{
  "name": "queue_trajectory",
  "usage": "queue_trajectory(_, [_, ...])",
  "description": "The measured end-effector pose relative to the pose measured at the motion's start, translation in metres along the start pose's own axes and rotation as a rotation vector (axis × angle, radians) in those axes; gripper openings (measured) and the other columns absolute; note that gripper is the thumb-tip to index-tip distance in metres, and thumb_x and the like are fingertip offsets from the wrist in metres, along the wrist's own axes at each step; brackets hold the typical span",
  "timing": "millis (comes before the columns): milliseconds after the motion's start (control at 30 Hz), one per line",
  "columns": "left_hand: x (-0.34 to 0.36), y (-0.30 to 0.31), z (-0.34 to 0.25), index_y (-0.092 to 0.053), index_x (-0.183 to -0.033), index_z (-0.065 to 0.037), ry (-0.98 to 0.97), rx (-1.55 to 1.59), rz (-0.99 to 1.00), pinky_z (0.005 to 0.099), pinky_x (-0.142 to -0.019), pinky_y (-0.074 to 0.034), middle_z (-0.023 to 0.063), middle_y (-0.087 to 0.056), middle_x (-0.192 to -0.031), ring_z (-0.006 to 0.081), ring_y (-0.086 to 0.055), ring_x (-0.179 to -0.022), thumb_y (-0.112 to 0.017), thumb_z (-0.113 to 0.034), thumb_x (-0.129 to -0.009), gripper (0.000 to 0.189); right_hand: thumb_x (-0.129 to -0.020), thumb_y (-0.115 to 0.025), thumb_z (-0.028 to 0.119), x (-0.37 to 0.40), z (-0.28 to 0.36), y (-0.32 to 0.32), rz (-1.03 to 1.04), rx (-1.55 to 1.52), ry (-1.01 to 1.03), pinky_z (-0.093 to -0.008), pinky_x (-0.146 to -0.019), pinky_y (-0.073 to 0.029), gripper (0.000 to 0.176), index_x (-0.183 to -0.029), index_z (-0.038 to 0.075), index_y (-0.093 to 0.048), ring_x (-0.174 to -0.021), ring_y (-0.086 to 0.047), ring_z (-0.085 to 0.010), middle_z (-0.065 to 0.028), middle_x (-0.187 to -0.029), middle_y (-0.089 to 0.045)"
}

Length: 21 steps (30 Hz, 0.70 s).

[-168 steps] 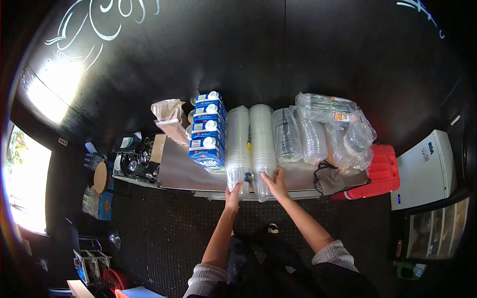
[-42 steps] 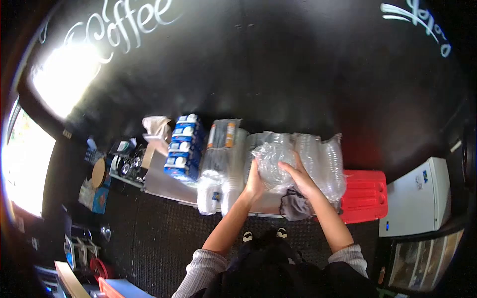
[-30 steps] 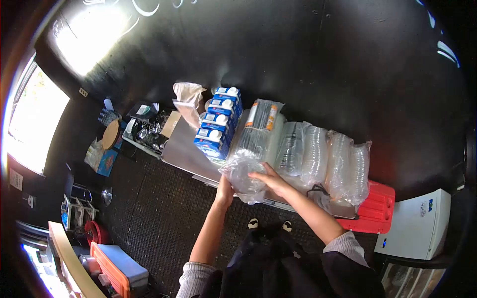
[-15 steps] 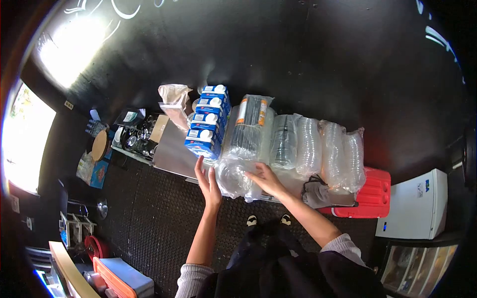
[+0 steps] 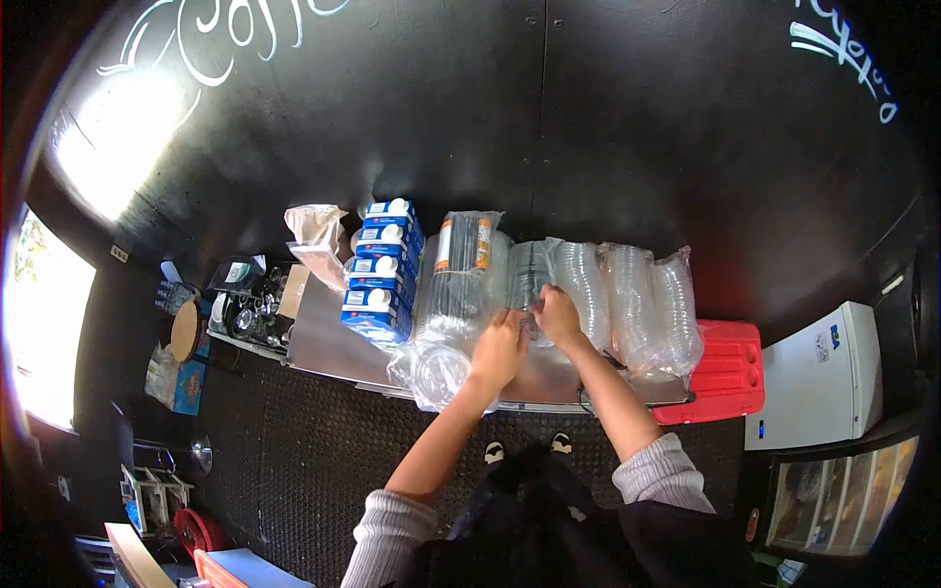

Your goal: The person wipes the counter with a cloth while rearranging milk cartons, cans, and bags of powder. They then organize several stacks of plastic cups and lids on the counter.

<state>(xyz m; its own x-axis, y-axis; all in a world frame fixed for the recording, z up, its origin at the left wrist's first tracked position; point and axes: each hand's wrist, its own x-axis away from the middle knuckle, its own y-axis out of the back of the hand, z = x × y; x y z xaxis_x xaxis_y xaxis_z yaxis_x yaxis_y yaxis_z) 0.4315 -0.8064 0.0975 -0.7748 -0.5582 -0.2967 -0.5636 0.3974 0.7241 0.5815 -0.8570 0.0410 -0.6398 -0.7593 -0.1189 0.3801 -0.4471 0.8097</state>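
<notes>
My left hand (image 5: 501, 349) is closed at the near end of a clear plastic sleeve of stacked dark lids or cups (image 5: 530, 267). Beside it, my right hand (image 5: 559, 318) pinches at the same end; the fingertips of both hands nearly meet there and partly hide the plastic. Left of my left wrist, a clear bag of round plastic lids (image 5: 438, 370) lies at the table's front edge, untouched. Behind that lies a long wrapped stack (image 5: 459, 294) with an orange-and-white label. On the right is another sleeve of clear lids (image 5: 585, 289).
Blue milk cartons (image 5: 375, 312) stand in a row on the metal table (image 5: 328, 338), beside a paper bag (image 5: 319, 235). More clear sleeves (image 5: 632, 304) lie to the right. A red cooler (image 5: 730, 372) and a white fridge (image 5: 818, 377) stand beyond; dark wall behind.
Both hands have left the bag of round lids and moved right to the dark sleeve. The grey cloth item at the table's front no longer shows. The view has shifted slightly.
</notes>
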Motion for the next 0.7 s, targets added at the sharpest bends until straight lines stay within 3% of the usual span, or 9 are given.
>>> queue_trajectory(67, [-0.01, -0.038, 0.016, -0.055, -0.1, 0.0, 0.067, 0.066, 0.07, 0.0461, -0.076, -0.047, 0.0212, -0.059, -0.097, 0.0387, -0.059, -0.088, -0.054, -0.012, -0.081, 0.022, -0.073, -0.066, 0.011, 0.001, -0.011, -0.012, -0.061, -0.029, 0.022, -0.0445, -0.072, -0.047, 0.02, -0.083, -0.001, -0.054, -0.082, -0.057, -0.0385, -0.0206, -0.086, -0.058])
queue_trajectory(133, [-0.021, -0.066, 0.031, -0.058, -0.097, 0.0, 0.259, -0.22, 0.198, 0.045, -0.073, -0.051, 0.0236, -0.06, -0.095, 0.0367, -0.063, -0.084, -0.052, -0.01, -0.083, 0.019, -0.073, -0.063, 0.003, 0.005, -0.016, -0.011, -0.138, -0.116, 0.065, -0.0442, -0.069, -0.044, 0.011, -0.073, -0.001, -0.052, -0.077, -0.055, -0.0385, -0.0196, -0.077, -0.055])
queue_trajectory(233, [-0.031, -0.077, 0.041, -0.057, -0.098, 0.002, 0.337, -0.303, 0.31, 0.0387, -0.071, -0.054, 0.02, -0.062, -0.093, 0.0345, -0.064, -0.085, -0.048, -0.006, -0.084, 0.019, -0.074, -0.061, 0.002, 0.012, -0.013, -0.005, -0.176, -0.178, 0.028, -0.0441, -0.068, -0.044, 0.011, -0.074, -0.001, -0.051, -0.077, -0.054, -0.0391, -0.0198, -0.077, -0.054])
queue_trajectory(367, [-0.037, -0.073, 0.041, -0.058, -0.096, 0.0, 0.366, -0.353, 0.325, 0.0381, -0.072, -0.054, 0.0181, -0.063, -0.091, 0.0334, -0.064, -0.086, -0.048, -0.007, -0.084, 0.017, -0.076, -0.058, 0.001, 0.013, -0.01, -0.003, -0.181, -0.274, 0.045, -0.0451, -0.068, -0.042, 0.009, -0.076, 0.0, -0.049, -0.079, -0.053, -0.0376, -0.0181, -0.08, -0.053])
queue_trajectory(467, [-0.036, -0.075, 0.045, -0.057, -0.096, -0.001, 0.404, -0.415, 0.241, 0.0397, -0.071, -0.054, 0.0173, -0.063, -0.093, 0.0333, -0.064, -0.084, -0.047, -0.008, -0.086, 0.016, -0.078, -0.056, -0.001, 0.014, -0.009, -0.01, -0.276, -0.349, 0.098, -0.0439, -0.069, -0.042, 0.008, -0.079, 0.0, -0.048, -0.079, -0.052, -0.0377, -0.0186, -0.08, -0.052])
queue_trajectory(533, [-0.033, -0.073, 0.041, -0.054, -0.094, -0.001, 0.207, -0.237, -0.124, 0.0436, -0.069, -0.052, 0.0187, -0.062, -0.092, 0.0373, -0.062, -0.083, -0.047, -0.01, -0.087, 0.013, -0.079, -0.055, -0.001, 0.012, -0.007, -0.011, -0.329, -0.4, 0.117, -0.0432, -0.07, -0.042, 0.008, -0.081, 0.0, -0.048, -0.08, -0.052, -0.038, -0.0191, -0.081, -0.052])
queue_trajectory(600, [-0.035, -0.067, 0.034, -0.052, -0.093, -0.001, 0.196, -0.129, -0.175, 0.0455, -0.068, -0.051, 0.0204, -0.061, -0.092, 0.0395, -0.061, -0.082, -0.047, -0.01, -0.087, 0.013, -0.085, -0.053, 0.003, 0.011, -0.004, -0.009, -0.52, -0.448, 0.158, -0.0374, -0.07, -0.044, 0.006, -0.085, 0.001, -0.048, -0.078, -0.055, -0.0354, -0.0173, -0.085, -0.055])
queue_trajectory(700, [-0.036, -0.056, 0.016, -0.051, -0.091, 0.001, 0.178, 0.052, -0.244, 0.0467, -0.068, -0.048, 0.0237, -0.061, -0.092, 0.0427, -0.059, -0.081, -0.047, -0.007, -0.087, 0.01, -0.088, -0.051, 0.007, 0.014, 0.0, -0.003, -0.507, -0.555, 0.039, -0.0341, -0.073, -0.044, 0.007, -0.087, 0.001, -0.048, -0.08, -0.056, -0.0317, -0.0173, -0.092, -0.058])
